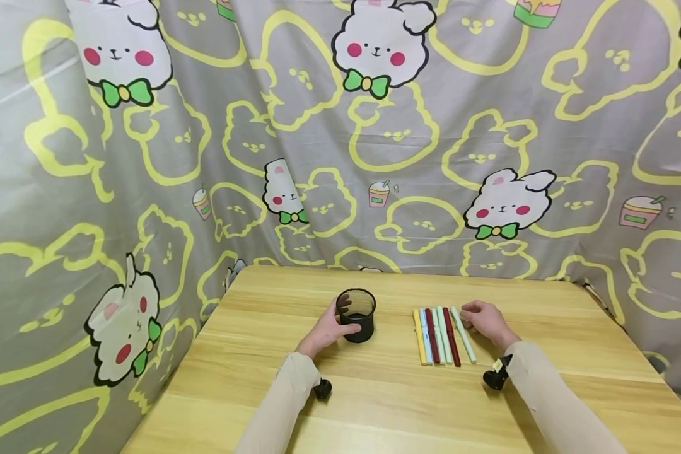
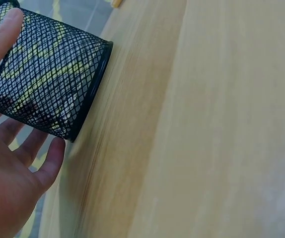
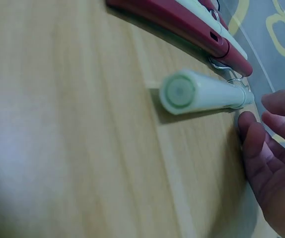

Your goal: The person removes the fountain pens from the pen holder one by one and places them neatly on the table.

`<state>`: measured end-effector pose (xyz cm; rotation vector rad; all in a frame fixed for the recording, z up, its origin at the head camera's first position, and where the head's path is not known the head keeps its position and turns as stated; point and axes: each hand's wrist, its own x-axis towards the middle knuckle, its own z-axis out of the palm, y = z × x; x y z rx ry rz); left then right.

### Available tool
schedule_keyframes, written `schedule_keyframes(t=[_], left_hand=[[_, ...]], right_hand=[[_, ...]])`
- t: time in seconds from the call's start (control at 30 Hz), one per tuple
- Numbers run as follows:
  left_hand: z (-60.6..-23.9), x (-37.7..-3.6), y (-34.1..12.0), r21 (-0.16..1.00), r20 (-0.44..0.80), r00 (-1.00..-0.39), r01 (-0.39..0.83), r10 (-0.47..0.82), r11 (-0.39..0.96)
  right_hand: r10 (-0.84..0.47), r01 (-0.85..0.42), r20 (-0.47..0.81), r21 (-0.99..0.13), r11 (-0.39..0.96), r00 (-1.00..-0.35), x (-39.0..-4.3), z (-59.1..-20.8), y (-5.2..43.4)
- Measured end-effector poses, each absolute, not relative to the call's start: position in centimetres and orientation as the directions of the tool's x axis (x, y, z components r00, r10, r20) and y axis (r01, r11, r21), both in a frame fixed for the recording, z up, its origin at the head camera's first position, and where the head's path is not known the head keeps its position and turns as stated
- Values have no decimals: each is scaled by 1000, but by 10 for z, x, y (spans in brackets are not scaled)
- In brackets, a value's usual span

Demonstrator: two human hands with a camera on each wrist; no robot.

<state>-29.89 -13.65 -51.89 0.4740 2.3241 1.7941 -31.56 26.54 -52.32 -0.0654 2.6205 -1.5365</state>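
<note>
Nearest, two beige sleeves with small black wrist cameras, resting on the pale wooden worktop [image 1: 374, 403]. Beyond them, left hand [image 1: 325, 331] wrapped round the black wire-mesh pen cup [image 1: 356, 314], fingers [image 2: 48, 161] curled against its side, thumb up near the rim; cup upright, left of centre. Right hand [image 1: 486, 321] loosely curled, holding nothing yet, fingertips [image 3: 249, 130] just beside the far end of the pale green capped pen [image 1: 463, 335]. Left of that, lying side by side: dark red pen [image 1: 451, 337], further pale pens, light blue pen [image 1: 424, 336], yellow pen [image 1: 419, 337]. Behind, grey curtain with yellow outlines and white rabbit figures [image 1: 374, 126].

Likely risks: round green pen rolling from a glancing touch, nudging its neighbours; light cup tipping if squeezed off-centre.
</note>
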Motion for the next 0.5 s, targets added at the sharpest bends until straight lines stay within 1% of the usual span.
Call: schedule_keyframes(t=[0.23,0.37,0.5], left_hand=[[-516,-294,-139,958,18,-952,104,305,266],[-512,-290,-147,917,-4,-962,105,271,385],[-505,-281,-155,813,2,-971,141,239,565]], right_hand=[[-119,-21,-51,-843,538,-992,-302,-518,262],[-128,-63,-18,-797,601,-992,-291,-513,261],[-136,-129,46,-706,696,-990,-276,-503,260]])
